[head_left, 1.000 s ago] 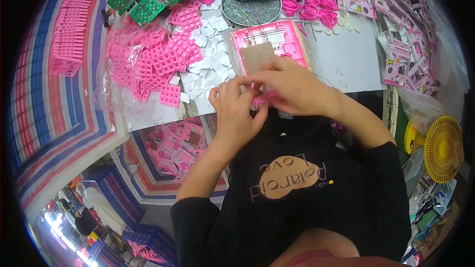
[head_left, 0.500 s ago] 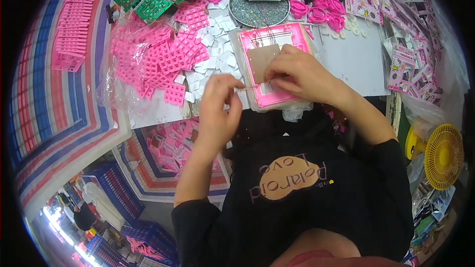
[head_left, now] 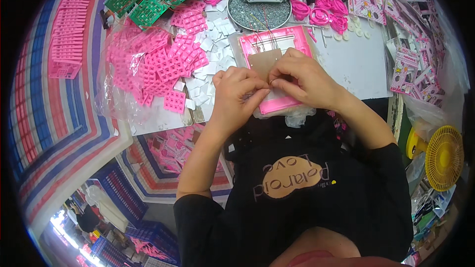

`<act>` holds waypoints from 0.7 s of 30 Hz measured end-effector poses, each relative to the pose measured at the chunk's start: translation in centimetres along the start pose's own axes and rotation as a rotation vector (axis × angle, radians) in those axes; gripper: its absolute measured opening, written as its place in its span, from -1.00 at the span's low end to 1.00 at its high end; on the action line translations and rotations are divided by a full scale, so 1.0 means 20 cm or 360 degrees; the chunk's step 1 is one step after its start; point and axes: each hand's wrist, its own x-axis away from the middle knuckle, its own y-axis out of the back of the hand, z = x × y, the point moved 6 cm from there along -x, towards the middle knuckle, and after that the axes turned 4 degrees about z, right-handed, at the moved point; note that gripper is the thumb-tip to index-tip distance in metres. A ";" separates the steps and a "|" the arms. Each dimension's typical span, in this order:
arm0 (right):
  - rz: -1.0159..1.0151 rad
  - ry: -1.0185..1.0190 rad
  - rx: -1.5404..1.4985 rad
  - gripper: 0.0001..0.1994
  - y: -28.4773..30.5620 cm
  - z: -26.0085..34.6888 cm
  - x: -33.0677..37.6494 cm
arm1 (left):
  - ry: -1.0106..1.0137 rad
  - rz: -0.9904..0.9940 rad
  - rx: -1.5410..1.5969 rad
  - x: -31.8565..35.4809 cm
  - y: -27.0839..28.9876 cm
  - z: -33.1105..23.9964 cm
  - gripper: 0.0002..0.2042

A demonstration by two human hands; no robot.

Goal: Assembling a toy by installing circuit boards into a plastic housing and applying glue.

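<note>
A person seen from above works at a cluttered white surface (head_left: 356,64). Both hands meet over a flat pink plastic frame (head_left: 277,54) at the near edge, at 12 o'clock from the torso. The left hand (head_left: 235,94) and right hand (head_left: 302,79) are curled, fingertips pinching something small at a brown board (head_left: 262,62) on the frame; what they pinch cannot be made out. The frame looks light, stiff and thin, probably brittle, with fine wires (head_left: 262,27) at its far end; best held by its edges. At 10 o'clock, glossy pink keypad pieces (head_left: 158,69) lie heaped in clear plastic.
</note>
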 end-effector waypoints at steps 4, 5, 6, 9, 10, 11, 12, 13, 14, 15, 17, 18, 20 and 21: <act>-0.0067 0.0129 0.0082 -0.92 0.00 0.01 0.01 | -0.0060 -0.0029 -0.0123 -0.02 -0.02 -0.03 -0.90; -0.0082 0.0155 0.0094 -0.91 0.00 0.01 0.01 | -0.0063 -0.0038 -0.0176 -0.02 -0.02 -0.03 -0.90; -0.0096 0.0182 0.0107 -0.91 0.00 0.00 0.01 | -0.0043 -0.0062 -0.0217 -0.02 -0.03 -0.04 -0.89; -0.0119 0.0190 0.0162 -0.90 -0.01 0.01 0.02 | -0.0004 -0.0121 -0.0310 0.00 -0.04 -0.07 -0.89; -0.0123 0.0181 0.0184 -0.90 -0.01 0.02 0.02 | -0.0004 -0.0133 -0.0317 0.01 -0.04 -0.08 -0.90; -0.0140 0.0194 0.0193 -0.90 -0.01 0.03 0.02 | -0.0005 -0.0145 -0.0325 0.02 -0.05 -0.08 -0.90; -0.0157 0.0206 0.0202 -0.90 -0.01 0.04 0.02 | 0.0014 -0.0123 -0.0202 0.02 -0.05 -0.07 -0.91; -0.0174 0.0219 0.0211 -0.90 -0.01 0.04 0.02 | 0.0033 -0.0100 -0.0080 0.02 -0.04 -0.06 -0.92; -0.0140 0.0176 0.0131 -0.90 -0.01 0.04 0.02 | 0.0053 -0.0076 0.0046 0.03 -0.04 -0.04 -0.93; -0.0107 0.0134 0.0052 -0.91 -0.01 0.03 0.02 | 0.0067 -0.0044 0.0127 0.04 -0.04 -0.02 -0.93; -0.0076 0.0070 -0.0014 -0.91 0.00 0.01 0.03 | 0.0092 0.0024 0.0293 0.05 -0.03 0.03 -0.93; -0.0080 0.0049 0.0001 -0.91 0.00 -0.01 0.03 | 0.0083 -0.0032 0.0170 0.05 -0.02 0.02 -0.92; -0.0092 0.0029 0.0024 -0.91 0.00 -0.01 0.03 | 0.0073 -0.0148 -0.0083 0.06 0.01 -0.03 -0.89; -0.0100 0.0030 0.0033 -0.91 -0.01 -0.01 0.03 | 0.0067 -0.0152 -0.0120 0.06 0.00 -0.05 -0.88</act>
